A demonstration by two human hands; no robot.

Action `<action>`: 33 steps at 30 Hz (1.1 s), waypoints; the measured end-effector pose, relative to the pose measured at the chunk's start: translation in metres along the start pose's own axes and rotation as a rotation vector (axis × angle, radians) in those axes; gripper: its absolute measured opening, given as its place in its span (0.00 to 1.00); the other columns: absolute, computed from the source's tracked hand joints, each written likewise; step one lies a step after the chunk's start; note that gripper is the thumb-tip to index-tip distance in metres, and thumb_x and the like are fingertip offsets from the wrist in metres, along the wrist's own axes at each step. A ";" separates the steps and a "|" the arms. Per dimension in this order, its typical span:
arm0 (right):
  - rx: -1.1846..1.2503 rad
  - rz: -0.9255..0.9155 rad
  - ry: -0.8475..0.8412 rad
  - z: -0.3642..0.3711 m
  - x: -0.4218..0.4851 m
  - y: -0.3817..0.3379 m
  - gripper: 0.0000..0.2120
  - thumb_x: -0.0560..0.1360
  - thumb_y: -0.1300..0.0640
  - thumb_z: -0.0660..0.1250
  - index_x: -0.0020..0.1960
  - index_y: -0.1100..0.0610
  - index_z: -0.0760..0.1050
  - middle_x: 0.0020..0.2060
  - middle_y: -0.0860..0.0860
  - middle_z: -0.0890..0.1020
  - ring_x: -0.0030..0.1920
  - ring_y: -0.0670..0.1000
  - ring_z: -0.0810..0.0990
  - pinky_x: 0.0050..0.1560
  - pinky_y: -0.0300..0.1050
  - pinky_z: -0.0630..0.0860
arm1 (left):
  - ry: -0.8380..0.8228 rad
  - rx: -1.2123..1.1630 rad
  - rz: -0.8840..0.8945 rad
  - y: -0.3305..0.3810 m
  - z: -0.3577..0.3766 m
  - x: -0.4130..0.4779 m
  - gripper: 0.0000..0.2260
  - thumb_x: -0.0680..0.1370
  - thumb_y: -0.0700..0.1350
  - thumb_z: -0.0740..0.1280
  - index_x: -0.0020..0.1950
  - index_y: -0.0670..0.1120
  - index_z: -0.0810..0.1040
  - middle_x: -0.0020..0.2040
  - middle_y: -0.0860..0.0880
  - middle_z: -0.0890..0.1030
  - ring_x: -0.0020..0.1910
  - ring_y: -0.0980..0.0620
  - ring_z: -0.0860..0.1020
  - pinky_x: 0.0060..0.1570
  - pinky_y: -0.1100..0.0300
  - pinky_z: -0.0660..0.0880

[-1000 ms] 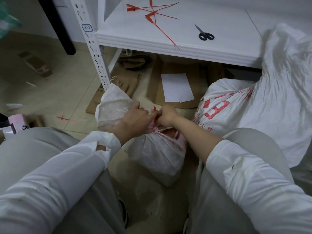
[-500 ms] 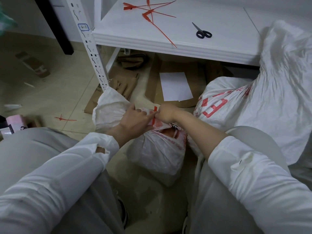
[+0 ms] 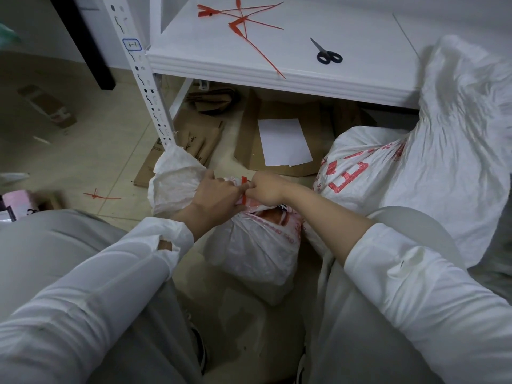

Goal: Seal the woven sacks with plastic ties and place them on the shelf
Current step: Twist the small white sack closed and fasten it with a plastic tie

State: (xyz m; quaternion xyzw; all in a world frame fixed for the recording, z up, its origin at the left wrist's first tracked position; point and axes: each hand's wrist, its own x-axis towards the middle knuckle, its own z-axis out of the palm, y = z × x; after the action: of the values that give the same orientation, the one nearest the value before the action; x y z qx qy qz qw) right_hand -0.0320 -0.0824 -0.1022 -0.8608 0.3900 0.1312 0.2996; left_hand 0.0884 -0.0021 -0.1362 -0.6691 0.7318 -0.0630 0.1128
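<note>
From the head view, the left hand [image 3: 214, 194] has its fingers curled round the gathered neck of the woven sack [image 3: 255, 245], likely to keep the mouth bunched. The right hand [image 3: 267, 188] pinches the red plastic tie [image 3: 243, 189] between the two fists, apparently cinching it. The sack's body lies on the tiled floor [image 3: 83, 151] just below the fingers. Beyond them stands the white shelf [image 3: 277, 79] with spare ties [image 3: 243, 20] and scissors [image 3: 327, 54] within reach. Flattened cardboard [image 3: 249, 151] lies beneath it, and a printed sack [image 3: 360, 173] slumps right of the fingers.
</note>
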 end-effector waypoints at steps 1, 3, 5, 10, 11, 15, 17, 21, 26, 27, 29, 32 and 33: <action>-0.001 0.004 0.010 0.000 -0.001 0.001 0.20 0.80 0.60 0.57 0.29 0.58 0.62 0.27 0.51 0.64 0.28 0.48 0.62 0.28 0.43 0.57 | -0.001 0.003 0.008 -0.001 0.001 0.001 0.27 0.80 0.63 0.56 0.77 0.56 0.59 0.57 0.49 0.81 0.56 0.47 0.79 0.61 0.51 0.63; -0.028 0.024 0.031 0.002 -0.001 0.004 0.20 0.80 0.60 0.56 0.29 0.57 0.64 0.28 0.51 0.66 0.28 0.48 0.64 0.28 0.41 0.60 | -0.004 0.020 0.029 -0.004 0.003 0.003 0.26 0.80 0.63 0.56 0.76 0.56 0.60 0.56 0.49 0.81 0.55 0.47 0.79 0.60 0.52 0.63; -0.090 0.067 0.026 0.004 0.000 0.008 0.17 0.80 0.60 0.57 0.32 0.56 0.68 0.30 0.52 0.73 0.31 0.49 0.71 0.31 0.41 0.67 | 0.001 0.035 0.051 -0.005 0.003 0.003 0.26 0.79 0.63 0.55 0.75 0.55 0.61 0.55 0.49 0.82 0.54 0.48 0.80 0.60 0.52 0.64; -0.208 0.113 0.085 0.009 -0.002 0.004 0.11 0.78 0.58 0.62 0.37 0.56 0.68 0.39 0.52 0.74 0.39 0.53 0.73 0.36 0.45 0.67 | 0.056 0.062 0.110 0.002 0.004 0.003 0.22 0.80 0.62 0.56 0.67 0.50 0.70 0.49 0.48 0.82 0.48 0.47 0.80 0.56 0.51 0.64; -0.194 0.114 0.101 0.011 -0.001 0.000 0.09 0.77 0.58 0.63 0.39 0.57 0.70 0.41 0.54 0.75 0.40 0.54 0.73 0.37 0.45 0.67 | 0.057 0.064 0.106 0.002 0.004 0.004 0.21 0.80 0.62 0.56 0.63 0.49 0.73 0.48 0.48 0.82 0.47 0.47 0.80 0.56 0.51 0.64; 0.092 0.207 0.161 0.026 0.014 -0.007 0.14 0.75 0.59 0.67 0.57 0.64 0.71 0.53 0.58 0.78 0.48 0.57 0.78 0.42 0.46 0.71 | 0.060 0.040 0.082 0.003 0.002 0.003 0.20 0.80 0.62 0.56 0.52 0.47 0.76 0.45 0.48 0.82 0.44 0.48 0.79 0.55 0.51 0.64; 0.227 0.274 0.198 0.028 0.019 -0.007 0.23 0.76 0.58 0.64 0.67 0.67 0.65 0.54 0.58 0.79 0.49 0.57 0.78 0.39 0.44 0.71 | 0.053 0.033 0.063 0.003 0.001 0.003 0.20 0.80 0.62 0.56 0.49 0.48 0.77 0.45 0.48 0.82 0.44 0.48 0.79 0.55 0.51 0.64; 0.373 0.309 0.279 0.030 0.022 -0.006 0.11 0.77 0.59 0.60 0.59 0.60 0.69 0.42 0.56 0.77 0.41 0.54 0.76 0.29 0.42 0.64 | 0.069 0.014 0.024 0.002 -0.001 0.003 0.18 0.80 0.62 0.55 0.48 0.49 0.76 0.45 0.50 0.82 0.43 0.49 0.79 0.52 0.52 0.63; 0.522 0.313 0.401 0.034 0.019 -0.011 0.14 0.77 0.58 0.63 0.61 0.59 0.67 0.54 0.56 0.78 0.53 0.57 0.77 0.54 0.55 0.76 | 0.059 -0.104 -0.055 0.001 -0.007 0.002 0.12 0.81 0.55 0.57 0.51 0.50 0.76 0.47 0.50 0.83 0.45 0.50 0.79 0.54 0.53 0.61; 0.523 0.305 0.404 0.034 0.017 -0.012 0.12 0.77 0.59 0.63 0.59 0.58 0.67 0.54 0.56 0.77 0.53 0.57 0.76 0.55 0.56 0.76 | 0.058 -0.111 -0.064 0.001 -0.007 0.002 0.12 0.81 0.55 0.58 0.52 0.51 0.77 0.47 0.51 0.83 0.46 0.50 0.79 0.54 0.53 0.61; 0.495 0.276 0.404 0.034 0.015 -0.013 0.11 0.76 0.59 0.63 0.57 0.58 0.67 0.53 0.56 0.77 0.52 0.57 0.76 0.54 0.55 0.76 | 0.058 -0.125 -0.082 0.000 -0.006 0.002 0.12 0.80 0.56 0.58 0.57 0.52 0.76 0.48 0.50 0.83 0.47 0.49 0.80 0.56 0.53 0.62; 0.479 0.208 0.413 0.036 0.008 -0.019 0.09 0.74 0.60 0.64 0.52 0.58 0.67 0.49 0.56 0.77 0.49 0.57 0.74 0.46 0.51 0.73 | 0.029 -0.150 -0.124 -0.003 0.000 0.002 0.16 0.79 0.57 0.59 0.64 0.55 0.73 0.49 0.50 0.84 0.49 0.48 0.81 0.59 0.53 0.63; 0.474 0.191 0.414 0.036 0.006 -0.021 0.08 0.74 0.60 0.64 0.51 0.58 0.67 0.48 0.57 0.77 0.49 0.58 0.74 0.46 0.51 0.73 | 0.015 -0.151 -0.140 -0.005 0.002 0.002 0.16 0.79 0.57 0.59 0.65 0.56 0.73 0.49 0.50 0.84 0.49 0.48 0.81 0.59 0.52 0.63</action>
State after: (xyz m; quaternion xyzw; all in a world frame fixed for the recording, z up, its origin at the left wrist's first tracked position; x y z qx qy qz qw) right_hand -0.0116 -0.0525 -0.1247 -0.7350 0.5412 -0.1135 0.3924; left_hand 0.0932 -0.0042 -0.1371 -0.7247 0.6868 -0.0204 0.0521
